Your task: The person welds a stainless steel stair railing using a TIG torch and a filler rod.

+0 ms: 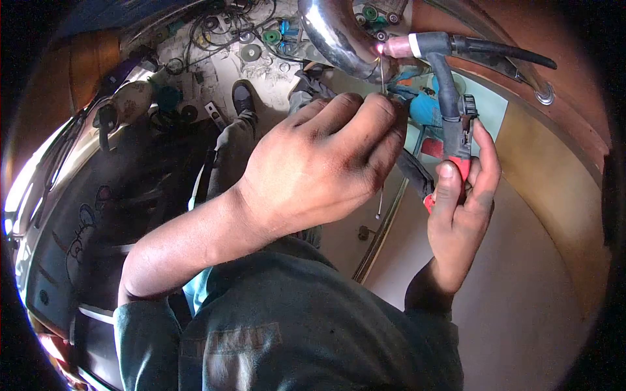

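Note:
My right hand point(462, 202) is closed around the red and black handle of a TIG welding torch point(448, 88). The torch's pink nozzle points left at a shiny curved metal pipe point(334, 31), where a small bright glow shows. My left hand point(326, 156) is closed in a pinch on a thin filler rod point(382, 79). One end of the rod reaches up to the glow, and the other sticks out below the hand. My left fingertips are mostly hidden behind the knuckles. Behind the torch lies a blue wrapped bundle point(425, 109).
Black cables point(207, 29) and several grinding discs point(250, 52) lie on the floor at the top. A shoe point(244, 98) stands there too. At the left is a dark panel point(59, 254), and a brown curved surface point(554, 143) rises at the right.

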Tool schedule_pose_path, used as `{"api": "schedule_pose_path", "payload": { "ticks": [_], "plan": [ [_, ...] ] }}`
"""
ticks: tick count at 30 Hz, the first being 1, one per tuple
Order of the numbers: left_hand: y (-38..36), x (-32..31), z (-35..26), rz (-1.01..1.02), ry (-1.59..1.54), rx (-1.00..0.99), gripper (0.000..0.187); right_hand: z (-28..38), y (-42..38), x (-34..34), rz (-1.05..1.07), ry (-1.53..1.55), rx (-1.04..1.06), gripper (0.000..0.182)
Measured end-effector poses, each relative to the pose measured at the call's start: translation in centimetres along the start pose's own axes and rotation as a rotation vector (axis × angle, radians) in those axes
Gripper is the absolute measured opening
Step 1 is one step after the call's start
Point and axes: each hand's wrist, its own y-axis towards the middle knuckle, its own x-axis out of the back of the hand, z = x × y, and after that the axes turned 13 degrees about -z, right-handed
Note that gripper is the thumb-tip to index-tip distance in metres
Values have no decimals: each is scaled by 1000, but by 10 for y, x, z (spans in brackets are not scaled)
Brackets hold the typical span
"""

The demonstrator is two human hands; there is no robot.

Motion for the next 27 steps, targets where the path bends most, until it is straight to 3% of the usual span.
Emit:
{"api": "schedule_pose_path", "payload": {
  "ticks": [2,4,6,7,9,11,26,27],
  "plan": [
    [-1,-4,0,-29,41,-5,24,-2,1,1,-4,-51,84,47],
    [-12,-4,17,42,-815,199,39,-8,2,-1,-11,3,119,48],
    [-18,-4,18,60,-872,226,42,-18,1,-5,-18,57,152,48],
    [-19,-4,10,39,-502,146,36,-21,0,-6,-22,84,170,48],
    [-6,-11,1,-70,70,-48,32,-7,-1,3,-31,-167,200,50],
    [-3,-1,1,23,4,-31,64,-3,-3,2,-32,-129,107,50],
    [0,-1,-2,42,-24,25,53,-3,-1,3,-46,-145,153,48],
    [0,-3,-2,7,-2,10,45,-3,0,3,-42,-167,191,48]
  ]
}}
